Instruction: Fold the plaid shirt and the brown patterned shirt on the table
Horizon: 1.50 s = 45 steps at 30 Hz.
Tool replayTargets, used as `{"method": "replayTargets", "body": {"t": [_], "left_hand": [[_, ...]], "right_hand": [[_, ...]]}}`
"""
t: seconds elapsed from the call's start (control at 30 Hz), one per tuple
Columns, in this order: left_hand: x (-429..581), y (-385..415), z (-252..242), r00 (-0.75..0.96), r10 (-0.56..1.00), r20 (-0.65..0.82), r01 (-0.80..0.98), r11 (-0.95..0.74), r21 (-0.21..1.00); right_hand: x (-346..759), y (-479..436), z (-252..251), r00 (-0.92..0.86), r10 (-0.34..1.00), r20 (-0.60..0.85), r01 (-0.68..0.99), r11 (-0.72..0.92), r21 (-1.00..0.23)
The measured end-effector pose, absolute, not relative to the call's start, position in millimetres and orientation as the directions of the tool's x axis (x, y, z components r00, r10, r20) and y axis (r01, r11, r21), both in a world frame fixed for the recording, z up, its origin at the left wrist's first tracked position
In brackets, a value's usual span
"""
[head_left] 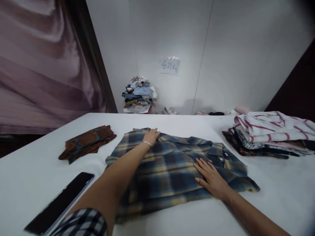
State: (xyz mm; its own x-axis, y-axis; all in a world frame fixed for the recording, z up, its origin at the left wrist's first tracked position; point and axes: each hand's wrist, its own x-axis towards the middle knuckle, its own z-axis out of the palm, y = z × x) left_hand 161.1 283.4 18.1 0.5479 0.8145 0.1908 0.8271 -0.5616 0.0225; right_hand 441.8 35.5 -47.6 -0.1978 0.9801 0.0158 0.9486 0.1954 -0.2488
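A blue, yellow and dark plaid shirt (169,170) lies spread sideways on the white table (187,219), its collar and buttons toward the right. My left hand (150,137) reaches across to the shirt's far edge and rests on the cloth with fingers stretched out; a bracelet circles the wrist. Flat on the shirt near the collar is my right hand (210,177), fingers spread. My left forearm hides part of the shirt's left side. Neither hand has cloth visibly gripped.
A folded brown patterned garment (88,142) lies at the left, with a dark phone (61,200) nearer me. Stacked clothes (275,131) sit at the right. Behind the table rises another clothes pile (140,95), beside a wall with a paper sign (170,65). A pink curtain (44,65) hangs left.
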Motion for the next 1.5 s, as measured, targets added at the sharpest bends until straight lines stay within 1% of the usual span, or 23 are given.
{"method": "replayTargets", "body": {"t": [0.13, 0.27, 0.37, 0.43, 0.5, 0.57, 0.63, 0.67, 0.7, 0.77, 0.8, 0.87, 0.9, 0.93, 1.0, 1.1, 1.2, 1.23, 1.3, 1.33, 1.4, 1.5], "left_hand": [[181, 308, 28, 0.505, 0.838, 0.206, 0.856, -0.517, 0.004], [195, 317, 69, 0.388, 0.87, 0.304, 0.909, -0.415, 0.03], [200, 306, 104, 0.356, 0.854, 0.38, 0.915, -0.401, 0.044], [197, 286, 118, 0.408, 0.809, 0.423, 0.891, -0.454, 0.01], [187, 256, 116, 0.516, 0.744, 0.425, 0.84, -0.537, -0.08], [171, 218, 99, 0.659, 0.668, 0.346, 0.746, -0.641, -0.183], [151, 176, 71, 0.798, 0.566, 0.208, 0.602, -0.765, -0.227], [141, 157, 56, 0.862, 0.486, 0.148, 0.507, -0.833, -0.219], [130, 140, 42, 0.903, 0.412, 0.118, 0.428, -0.883, -0.191], [109, 116, 19, 0.948, 0.286, 0.138, 0.303, -0.945, -0.126], [99, 111, 12, 0.945, 0.269, 0.184, 0.29, -0.952, -0.098], [83, 115, 6, 0.9, 0.321, 0.295, 0.352, -0.934, -0.055], [76, 122, 6, 0.858, 0.386, 0.34, 0.421, -0.907, -0.032], [70, 132, 7, 0.809, 0.462, 0.365, 0.498, -0.867, -0.007], [60, 155, 12, 0.712, 0.612, 0.344, 0.641, -0.766, 0.037], [48, 180, 16, 0.607, 0.777, 0.169, 0.781, -0.622, 0.052], [38, 186, 13, 0.548, 0.837, -0.009, 0.837, -0.547, 0.022], [35, 185, 11, 0.531, 0.846, -0.035, 0.847, -0.531, 0.012], [30, 183, 7, 0.505, 0.863, -0.037, 0.863, -0.505, -0.003], [28, 183, 5, 0.495, 0.868, -0.023, 0.868, -0.496, -0.008], [25, 185, 3, 0.493, 0.87, 0.013, 0.87, -0.493, -0.014], [23, 192, 2, 0.507, 0.86, 0.056, 0.862, -0.507, -0.016]], "right_hand": [[441, 34, -42, -0.196, 0.981, 0.001, 0.942, 0.189, -0.278], [440, 34, -38, -0.194, 0.981, 0.006, 0.932, 0.186, -0.31], [440, 34, -38, -0.193, 0.981, 0.011, 0.929, 0.186, -0.319], [440, 34, -38, -0.19, 0.982, 0.011, 0.927, 0.184, -0.328], [440, 35, -37, -0.185, 0.983, 0.011, 0.921, 0.177, -0.346], [441, 36, -37, -0.18, 0.984, 0.008, 0.91, 0.169, -0.379], [444, 37, -36, -0.184, 0.983, 0.003, 0.885, 0.167, -0.434], [447, 38, -35, -0.189, 0.982, -0.001, 0.866, 0.166, -0.473], [450, 39, -34, -0.189, 0.982, 0.001, 0.839, 0.161, -0.52], [454, 44, -30, -0.148, 0.987, 0.054, 0.77, 0.15, -0.62], [455, 48, -26, -0.1, 0.989, 0.109, 0.738, 0.147, -0.659], [449, 63, -14, 0.011, 0.971, 0.237, 0.701, 0.161, -0.695], [442, 73, -5, 0.046, 0.957, 0.285, 0.701, 0.173, -0.692], [431, 85, 4, 0.055, 0.952, 0.302, 0.714, 0.174, -0.678], [403, 114, 21, 0.025, 0.966, 0.258, 0.755, 0.151, -0.638], [351, 161, 36, -0.003, 0.993, 0.115, 0.807, 0.07, -0.587], [304, 200, 31, 0.04, 0.999, -0.032, 0.821, -0.051, -0.569], [292, 209, 27, 0.055, 0.995, -0.082, 0.821, -0.092, -0.563], [275, 223, 19, 0.076, 0.987, -0.142, 0.815, -0.144, -0.562], [270, 228, 17, 0.086, 0.986, -0.143, 0.807, -0.153, -0.57], [272, 236, 22, 0.115, 0.988, -0.099, 0.78, -0.152, -0.607], [301, 249, 55, 0.216, 0.976, 0.022, 0.706, -0.14, -0.694]]}}
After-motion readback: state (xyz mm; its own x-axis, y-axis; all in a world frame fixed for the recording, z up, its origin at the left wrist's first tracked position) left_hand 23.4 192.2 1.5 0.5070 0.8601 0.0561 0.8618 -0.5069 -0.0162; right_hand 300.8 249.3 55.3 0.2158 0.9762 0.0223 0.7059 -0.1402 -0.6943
